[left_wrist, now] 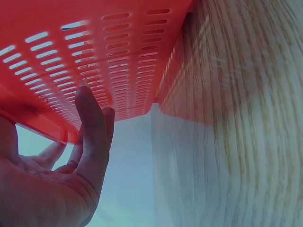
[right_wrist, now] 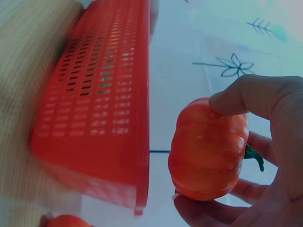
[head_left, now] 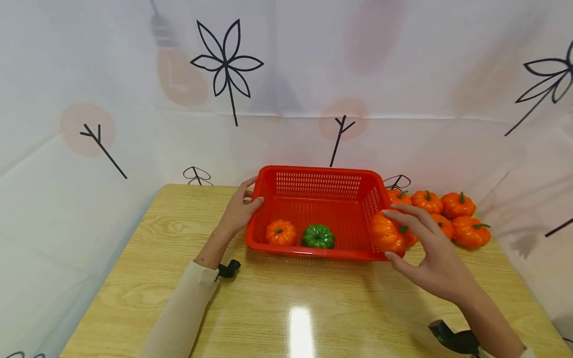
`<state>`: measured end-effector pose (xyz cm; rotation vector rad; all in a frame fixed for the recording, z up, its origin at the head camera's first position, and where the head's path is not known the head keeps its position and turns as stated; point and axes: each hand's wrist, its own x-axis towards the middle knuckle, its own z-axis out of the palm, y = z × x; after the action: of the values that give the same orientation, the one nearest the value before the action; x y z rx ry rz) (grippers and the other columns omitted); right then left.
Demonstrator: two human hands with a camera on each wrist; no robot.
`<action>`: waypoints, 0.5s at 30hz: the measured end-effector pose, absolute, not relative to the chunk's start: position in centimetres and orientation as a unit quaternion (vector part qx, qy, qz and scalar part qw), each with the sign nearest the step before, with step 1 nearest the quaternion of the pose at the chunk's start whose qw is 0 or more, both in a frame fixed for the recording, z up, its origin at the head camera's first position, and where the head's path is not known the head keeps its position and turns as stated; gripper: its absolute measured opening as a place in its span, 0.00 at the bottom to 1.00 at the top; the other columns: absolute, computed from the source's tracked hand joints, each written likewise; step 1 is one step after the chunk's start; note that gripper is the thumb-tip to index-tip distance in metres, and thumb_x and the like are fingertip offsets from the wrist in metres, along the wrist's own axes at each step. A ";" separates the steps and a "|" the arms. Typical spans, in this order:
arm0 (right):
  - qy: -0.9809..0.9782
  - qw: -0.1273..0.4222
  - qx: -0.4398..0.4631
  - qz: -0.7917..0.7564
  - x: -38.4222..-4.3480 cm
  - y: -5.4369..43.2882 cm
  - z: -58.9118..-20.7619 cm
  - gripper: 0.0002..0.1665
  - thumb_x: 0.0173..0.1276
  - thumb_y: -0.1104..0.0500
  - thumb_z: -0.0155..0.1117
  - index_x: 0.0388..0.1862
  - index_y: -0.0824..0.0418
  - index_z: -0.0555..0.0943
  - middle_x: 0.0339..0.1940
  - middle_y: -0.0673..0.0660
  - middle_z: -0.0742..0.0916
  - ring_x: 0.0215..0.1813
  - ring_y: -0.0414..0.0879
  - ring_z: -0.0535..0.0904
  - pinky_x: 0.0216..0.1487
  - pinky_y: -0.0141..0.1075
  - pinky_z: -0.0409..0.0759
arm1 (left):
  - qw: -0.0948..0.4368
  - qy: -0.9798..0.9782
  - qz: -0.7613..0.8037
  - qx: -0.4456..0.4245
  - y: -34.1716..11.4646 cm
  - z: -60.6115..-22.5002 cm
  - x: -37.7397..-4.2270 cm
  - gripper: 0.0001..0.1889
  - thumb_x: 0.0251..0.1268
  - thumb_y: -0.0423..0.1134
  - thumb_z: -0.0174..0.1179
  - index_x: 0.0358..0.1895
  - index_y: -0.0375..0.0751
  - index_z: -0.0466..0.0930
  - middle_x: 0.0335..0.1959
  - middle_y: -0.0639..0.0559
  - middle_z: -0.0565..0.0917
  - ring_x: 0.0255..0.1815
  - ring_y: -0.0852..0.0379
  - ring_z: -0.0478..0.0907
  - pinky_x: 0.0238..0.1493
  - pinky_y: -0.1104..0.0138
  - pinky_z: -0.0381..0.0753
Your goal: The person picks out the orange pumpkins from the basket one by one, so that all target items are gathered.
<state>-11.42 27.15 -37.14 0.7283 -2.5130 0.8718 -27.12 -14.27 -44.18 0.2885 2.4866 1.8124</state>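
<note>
A red plastic basket (head_left: 313, 252) with slotted walls stands on the table. My left hand (head_left: 239, 211) grips its left rim, thumb over the top edge and fingers along the outer wall (left_wrist: 118, 56). Inside, near the front wall, lie a small orange pumpkin (head_left: 279, 232) and a green pumpkin (head_left: 318, 236). My right hand (head_left: 431, 258) holds another orange pumpkin (head_left: 385, 233) at the basket's right rim. In the right wrist view, this pumpkin (right_wrist: 208, 151) sits between thumb and fingers, its green stem toward the palm, raised above the rim.
Several orange pumpkins (head_left: 470, 232) are grouped on the table right of the basket, partly hidden behind my right hand. The wooden table (head_left: 264, 308) meets a patterned cloth backdrop (head_left: 291, 139) just behind the basket.
</note>
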 end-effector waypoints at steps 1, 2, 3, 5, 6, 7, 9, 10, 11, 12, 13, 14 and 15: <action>-0.894 0.193 0.258 0.310 -11.4 27.3 -37.2 0.53 0.48 0.71 0.84 0.76 0.54 0.76 0.74 0.61 0.75 0.74 0.41 0.67 0.64 0.18 0.66 | 0.025 0.804 0.586 0.093 -14.3 -44.2 -27.1 0.34 0.80 0.39 0.59 0.84 0.54 0.60 0.57 0.38 0.79 0.50 0.41 0.85 0.48 0.55 0.91; -0.894 0.195 0.257 0.310 -11.3 27.4 -37.2 0.54 0.48 0.71 0.84 0.76 0.54 0.76 0.74 0.61 0.75 0.73 0.41 0.67 0.64 0.17 0.66 | 0.025 0.804 0.586 0.092 -14.3 -44.2 -27.1 0.34 0.80 0.39 0.59 0.84 0.54 0.60 0.57 0.38 0.79 0.50 0.41 0.85 0.48 0.55 0.91; -0.894 0.199 0.256 0.308 -11.3 27.6 -37.3 0.54 0.47 0.71 0.84 0.76 0.54 0.77 0.74 0.61 0.75 0.73 0.40 0.67 0.63 0.17 0.66 | 0.025 0.805 0.586 0.092 -14.3 -44.2 -27.1 0.34 0.80 0.39 0.59 0.84 0.54 0.60 0.56 0.38 0.79 0.50 0.41 0.85 0.48 0.55 0.91; -0.894 0.204 0.253 0.307 -11.3 27.9 -37.4 0.54 0.46 0.71 0.85 0.76 0.55 0.77 0.74 0.59 0.75 0.73 0.39 0.67 0.61 0.17 0.66 | 0.024 0.805 0.585 0.093 -14.3 -44.2 -27.2 0.34 0.80 0.39 0.59 0.84 0.54 0.60 0.56 0.38 0.79 0.49 0.41 0.85 0.47 0.55 0.91; -0.895 0.205 0.251 0.308 -11.2 28.1 -37.4 0.55 0.46 0.72 0.85 0.76 0.55 0.77 0.74 0.59 0.75 0.73 0.39 0.67 0.60 0.18 0.66 | 0.024 0.806 0.585 0.092 -14.3 -44.2 -27.2 0.34 0.80 0.39 0.59 0.84 0.54 0.61 0.56 0.38 0.79 0.49 0.42 0.85 0.47 0.55 0.91; -0.896 0.207 0.249 0.306 -11.2 28.2 -37.5 0.55 0.45 0.72 0.85 0.76 0.54 0.77 0.74 0.59 0.75 0.73 0.39 0.67 0.59 0.18 0.66 | 0.023 0.806 0.584 0.093 -14.3 -44.2 -27.2 0.34 0.80 0.39 0.59 0.84 0.54 0.60 0.56 0.38 0.79 0.49 0.42 0.85 0.47 0.55 0.91; -0.897 0.210 0.244 0.304 -11.1 28.5 -37.6 0.55 0.45 0.72 0.85 0.76 0.54 0.77 0.74 0.59 0.75 0.73 0.38 0.66 0.56 0.19 0.66 | 0.023 0.807 0.582 0.094 -14.3 -44.2 -27.2 0.34 0.79 0.39 0.59 0.84 0.54 0.60 0.57 0.38 0.79 0.49 0.42 0.85 0.48 0.55 0.91; -0.897 0.210 0.243 0.304 -11.0 28.7 -37.6 0.55 0.45 0.72 0.85 0.75 0.55 0.77 0.74 0.60 0.76 0.74 0.38 0.66 0.57 0.19 0.66 | 0.023 0.808 0.582 0.094 -14.3 -44.2 -27.2 0.34 0.80 0.39 0.59 0.84 0.54 0.60 0.56 0.38 0.79 0.49 0.42 0.85 0.48 0.55 0.91; -0.897 0.210 0.241 0.305 -10.9 28.8 -37.6 0.55 0.44 0.72 0.85 0.75 0.55 0.77 0.73 0.61 0.76 0.74 0.38 0.66 0.57 0.19 0.66 | 0.023 0.808 0.582 0.094 -14.3 -44.2 -27.2 0.34 0.80 0.39 0.59 0.84 0.54 0.60 0.56 0.38 0.79 0.49 0.42 0.85 0.48 0.55 0.91; -0.898 0.209 0.239 0.304 -10.9 29.0 -37.6 0.54 0.44 0.72 0.84 0.75 0.55 0.78 0.73 0.61 0.76 0.74 0.38 0.66 0.58 0.18 0.66 | 0.023 0.807 0.582 0.094 -14.3 -44.2 -27.1 0.34 0.80 0.39 0.59 0.84 0.54 0.60 0.56 0.38 0.79 0.49 0.42 0.85 0.48 0.55 0.91; -0.899 0.209 0.236 0.303 -10.8 29.1 -37.7 0.54 0.44 0.73 0.84 0.75 0.55 0.78 0.73 0.61 0.76 0.74 0.37 0.66 0.58 0.18 0.65 | 0.022 0.807 0.582 0.095 -14.3 -44.2 -27.1 0.34 0.80 0.39 0.59 0.84 0.53 0.60 0.56 0.38 0.79 0.49 0.42 0.85 0.47 0.55 0.91; -0.899 0.209 0.234 0.305 -10.7 29.3 -37.7 0.54 0.44 0.73 0.84 0.74 0.56 0.78 0.72 0.61 0.76 0.73 0.36 0.66 0.59 0.17 0.65 | 0.022 0.806 0.584 0.095 -14.3 -44.2 -27.1 0.34 0.79 0.39 0.59 0.84 0.53 0.60 0.56 0.38 0.79 0.49 0.42 0.85 0.47 0.55 0.91; -0.900 0.208 0.232 0.305 -10.7 29.4 -37.8 0.54 0.44 0.73 0.84 0.74 0.56 0.78 0.72 0.60 0.76 0.73 0.35 0.66 0.60 0.17 0.64 | 0.022 0.805 0.585 0.095 -14.3 -44.2 -27.1 0.34 0.79 0.39 0.59 0.84 0.53 0.60 0.56 0.38 0.79 0.48 0.42 0.85 0.47 0.55 0.91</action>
<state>-10.68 29.42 -37.80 0.6446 -2.5042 0.8497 -27.05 -14.33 -44.16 0.2931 2.4957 1.8116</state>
